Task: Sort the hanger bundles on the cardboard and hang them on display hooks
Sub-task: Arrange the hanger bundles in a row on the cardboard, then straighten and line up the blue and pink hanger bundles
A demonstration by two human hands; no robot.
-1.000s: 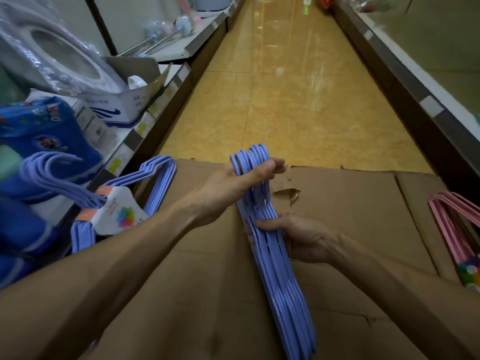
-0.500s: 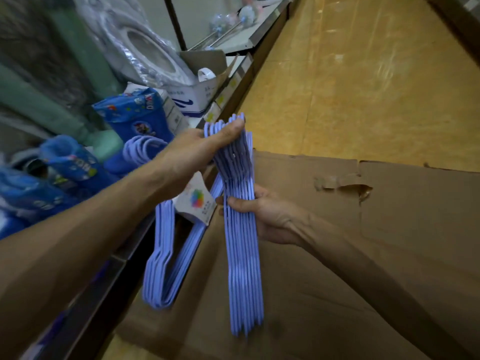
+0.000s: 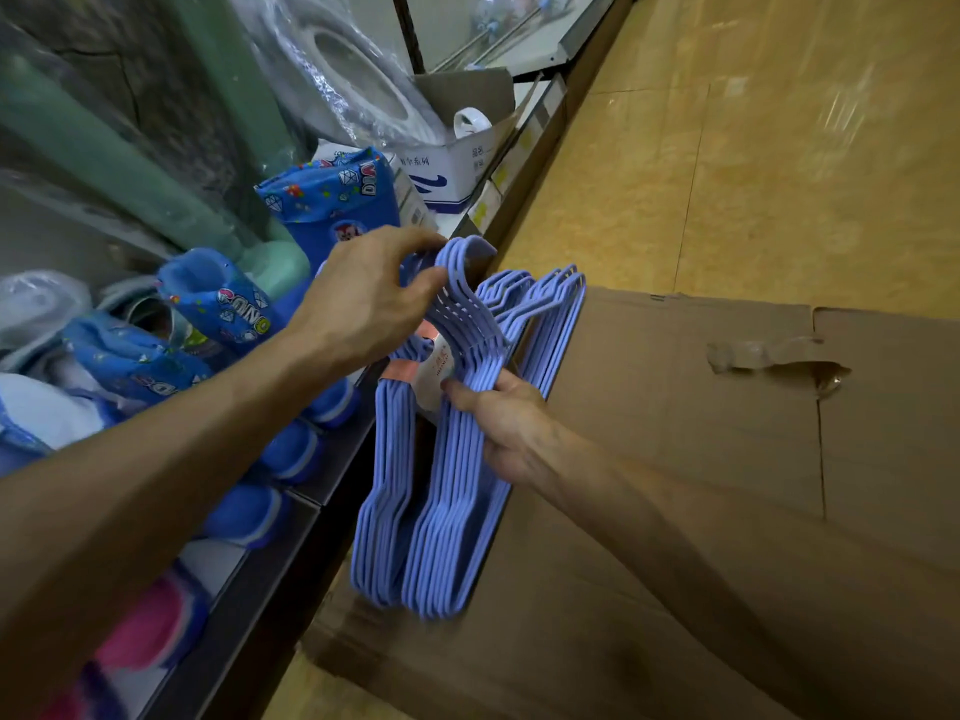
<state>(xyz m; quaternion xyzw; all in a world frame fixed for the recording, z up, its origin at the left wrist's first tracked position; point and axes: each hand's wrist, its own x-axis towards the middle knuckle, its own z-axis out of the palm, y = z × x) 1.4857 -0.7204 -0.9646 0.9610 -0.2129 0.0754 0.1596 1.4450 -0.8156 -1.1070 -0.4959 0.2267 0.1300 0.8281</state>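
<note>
The bundle of light purple plastic hangers (image 3: 447,491) hangs in the air at the left edge of the big flat brown cardboard (image 3: 675,459), right next to the dark shelf edge (image 3: 291,553). Its hooks are at the far end and its long bars point near and down.

The left hand (image 3: 363,304) comes in from the near left with the arm stretched out. Its fingers curl over the hooks at the top of the bundle and pinch them. The right hand (image 3: 506,426) comes in from the near right, lower down. Its thumb lies across the front of the hangers and its fingers wrap behind them, so it grips the middle of the bundle.

A white paper label with an orange band (image 3: 434,368) sits between the two hands. Its small print is too blurry to read.

On the shelf to the left stand blue printed rolls (image 3: 332,200). One shows the letters "DIA" near a diamond picture. Farther away sits a white cardboard box with a blue swoosh (image 3: 452,174) and some Chinese writing. The floor (image 3: 753,174) on the right is shiny yellow.
</note>
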